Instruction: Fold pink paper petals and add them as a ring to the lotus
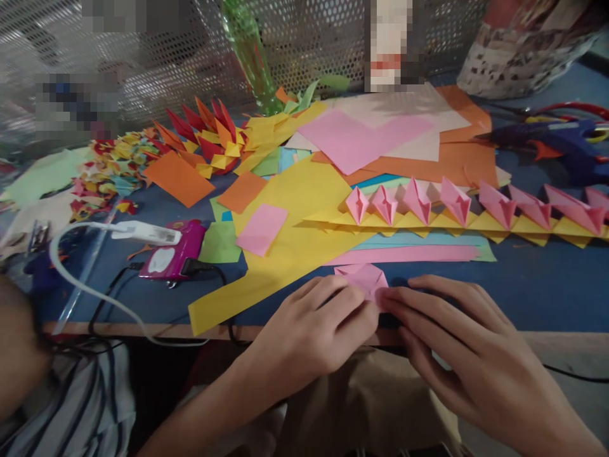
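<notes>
the folded pink paper (362, 275) is near the middle of the bench's (547, 289) front edge. the left hand (323, 320) grasps its near side with curled fingers; the right hand (469, 339) has fingertips at its right corner, but whether they pinch i cannot tell. it should be light, thin and easily creased, best held by edges and folded corners. toward the back edge stand a green bottle (252, 57) and, farther right, a basket-like vessel (504, 54), contents unclear.
</notes>
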`<state>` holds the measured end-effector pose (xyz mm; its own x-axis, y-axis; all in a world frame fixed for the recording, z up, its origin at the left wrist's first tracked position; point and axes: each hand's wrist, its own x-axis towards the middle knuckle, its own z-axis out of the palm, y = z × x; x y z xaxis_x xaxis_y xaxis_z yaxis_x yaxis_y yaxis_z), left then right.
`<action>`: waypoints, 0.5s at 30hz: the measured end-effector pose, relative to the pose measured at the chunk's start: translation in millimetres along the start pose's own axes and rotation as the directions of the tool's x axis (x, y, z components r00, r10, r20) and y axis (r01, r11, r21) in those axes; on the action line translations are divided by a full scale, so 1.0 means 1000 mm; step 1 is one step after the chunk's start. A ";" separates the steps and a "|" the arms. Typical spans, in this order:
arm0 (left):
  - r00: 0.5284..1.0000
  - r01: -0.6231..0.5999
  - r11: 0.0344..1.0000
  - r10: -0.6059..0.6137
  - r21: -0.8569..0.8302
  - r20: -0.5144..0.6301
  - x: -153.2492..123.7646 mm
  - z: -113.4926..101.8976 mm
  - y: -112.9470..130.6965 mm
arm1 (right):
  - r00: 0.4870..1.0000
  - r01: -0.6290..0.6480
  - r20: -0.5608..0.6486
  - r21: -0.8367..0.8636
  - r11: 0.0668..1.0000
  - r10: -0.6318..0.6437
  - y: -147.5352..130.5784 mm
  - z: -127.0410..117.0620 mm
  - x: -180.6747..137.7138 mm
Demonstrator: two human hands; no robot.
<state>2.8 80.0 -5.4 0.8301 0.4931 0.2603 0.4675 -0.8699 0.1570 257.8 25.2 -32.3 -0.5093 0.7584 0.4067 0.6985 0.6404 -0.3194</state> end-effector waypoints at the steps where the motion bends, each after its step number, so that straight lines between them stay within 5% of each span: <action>1: 1.000 0.026 0.999 -0.025 -0.048 0.018 0.001 0.000 -0.001 | 1.000 0.012 0.004 0.000 1.000 -0.012 0.001 0.000 -0.001; 7: 0.992 0.087 0.965 -0.106 -0.246 -0.063 0.012 0.003 -0.001 | 0.994 0.077 -0.072 -0.005 0.997 -0.078 0.005 -0.001 -0.008; 15: 0.957 0.245 0.930 -0.277 -0.275 -0.084 0.016 0.008 0.010 | 0.990 0.110 -0.088 -0.018 0.994 -0.111 0.010 0.002 -0.009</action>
<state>23.3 79.5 -7.3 0.6396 0.7135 0.2860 0.5541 -0.6858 0.4718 268.3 24.6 -40.9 -0.5377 0.6691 0.5130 0.6475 0.7174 -0.2570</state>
